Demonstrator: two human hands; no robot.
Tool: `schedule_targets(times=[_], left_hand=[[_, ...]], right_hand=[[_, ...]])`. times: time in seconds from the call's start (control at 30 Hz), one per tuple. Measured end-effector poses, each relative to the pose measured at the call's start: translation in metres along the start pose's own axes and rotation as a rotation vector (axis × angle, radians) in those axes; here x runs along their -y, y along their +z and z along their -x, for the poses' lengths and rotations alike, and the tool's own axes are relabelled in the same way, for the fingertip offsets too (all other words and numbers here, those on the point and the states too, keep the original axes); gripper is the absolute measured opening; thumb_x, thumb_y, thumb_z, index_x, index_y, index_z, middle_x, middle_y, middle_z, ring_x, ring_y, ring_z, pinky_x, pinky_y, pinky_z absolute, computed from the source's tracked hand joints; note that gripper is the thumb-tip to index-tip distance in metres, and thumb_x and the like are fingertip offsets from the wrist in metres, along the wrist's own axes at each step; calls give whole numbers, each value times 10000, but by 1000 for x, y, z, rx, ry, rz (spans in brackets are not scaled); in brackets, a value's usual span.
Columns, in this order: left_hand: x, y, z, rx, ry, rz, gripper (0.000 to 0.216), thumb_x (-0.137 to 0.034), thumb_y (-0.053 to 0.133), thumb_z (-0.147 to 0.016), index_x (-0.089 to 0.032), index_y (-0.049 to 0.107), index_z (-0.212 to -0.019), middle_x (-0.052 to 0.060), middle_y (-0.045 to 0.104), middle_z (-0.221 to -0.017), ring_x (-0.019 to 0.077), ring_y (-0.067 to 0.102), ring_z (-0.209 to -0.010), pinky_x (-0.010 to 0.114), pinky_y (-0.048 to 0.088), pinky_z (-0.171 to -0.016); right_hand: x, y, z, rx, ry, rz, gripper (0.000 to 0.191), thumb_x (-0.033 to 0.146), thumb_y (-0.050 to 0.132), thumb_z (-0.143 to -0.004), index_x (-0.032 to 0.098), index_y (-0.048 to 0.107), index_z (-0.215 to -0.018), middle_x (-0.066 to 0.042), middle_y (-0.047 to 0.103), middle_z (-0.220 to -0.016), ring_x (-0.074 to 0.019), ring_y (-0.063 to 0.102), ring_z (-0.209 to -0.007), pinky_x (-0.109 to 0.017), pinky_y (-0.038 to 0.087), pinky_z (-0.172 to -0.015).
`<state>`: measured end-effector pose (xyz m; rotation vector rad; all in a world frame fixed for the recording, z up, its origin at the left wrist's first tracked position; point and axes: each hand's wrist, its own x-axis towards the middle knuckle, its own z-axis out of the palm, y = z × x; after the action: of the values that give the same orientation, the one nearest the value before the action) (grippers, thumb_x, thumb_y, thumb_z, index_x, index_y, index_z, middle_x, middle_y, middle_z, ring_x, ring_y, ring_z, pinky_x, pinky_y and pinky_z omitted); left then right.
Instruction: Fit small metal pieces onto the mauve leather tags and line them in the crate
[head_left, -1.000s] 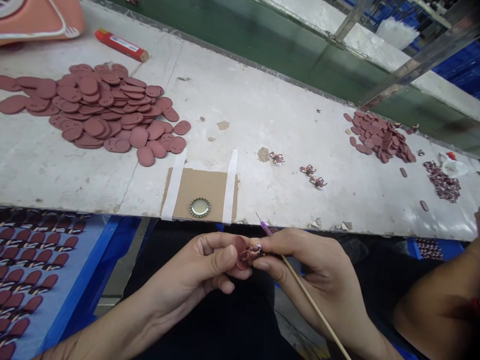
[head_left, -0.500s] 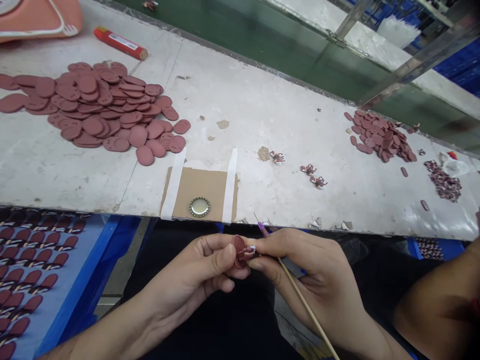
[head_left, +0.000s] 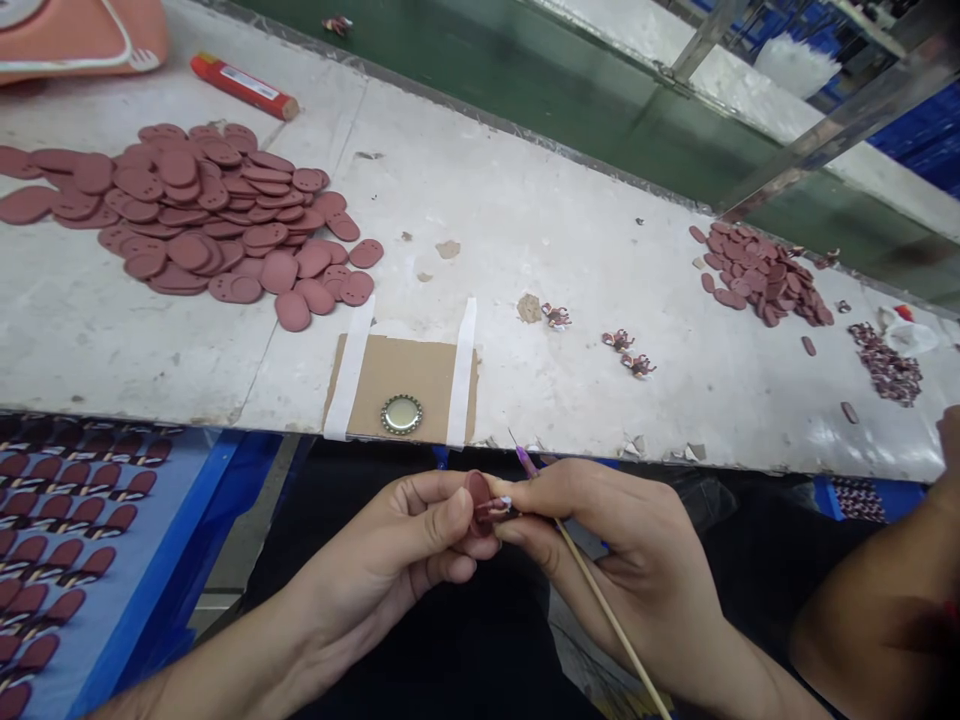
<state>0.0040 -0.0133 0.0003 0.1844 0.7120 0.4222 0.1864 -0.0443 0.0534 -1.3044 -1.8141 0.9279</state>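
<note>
Both hands meet just below the near edge of the counter, over my lap. My left hand is closed, thumb and fingers pinching a maroon disc that stands on edge. My right hand is closed too: its thumb and forefinger press a small trim piece against the disc's face. A thin wooden stick runs through that hand, and its purple needle tip pokes up past my knuckles.

On the counter, a big pile of the same maroon discs lies to the left, with a smaller pile far to the right. A few loose trims lie between them. Straight ahead, a cardboard patch is held down by white tape strips, and a metal bottle cap sits on it, open side up.

At the far left lies a red tube with a white label. Its writing is too small for me to read.

Beside my left knee, a blue tray carries rows of maroon pieces. Another person's arm shows at the right edge.
</note>
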Motion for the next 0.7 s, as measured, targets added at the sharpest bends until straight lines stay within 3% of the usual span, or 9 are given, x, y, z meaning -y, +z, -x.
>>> schedule_targets(times=[0.5,0.7], left_hand=[[0,1,5,16,11,-26,203,-365,841,-719,-190,802,-812,-5,702,-678,39,578,-568,85,481,-560],[-1,5,14,45,99,-128,253,-397,870,-659,-192,807,-794,0,730,-655,63,605,-573,120,482,-561]], right_hand=[[1,0,0,19,-24,-2,190,49,655,-927,169,670,-1074,-19,681,-885,-121,655,-740,-210,548,-682],[13,1,13,-16,-102,51,288,19,667,-907,172,677,-1151,-51,697,-891,-141,673,-748,-202,588,-666]])
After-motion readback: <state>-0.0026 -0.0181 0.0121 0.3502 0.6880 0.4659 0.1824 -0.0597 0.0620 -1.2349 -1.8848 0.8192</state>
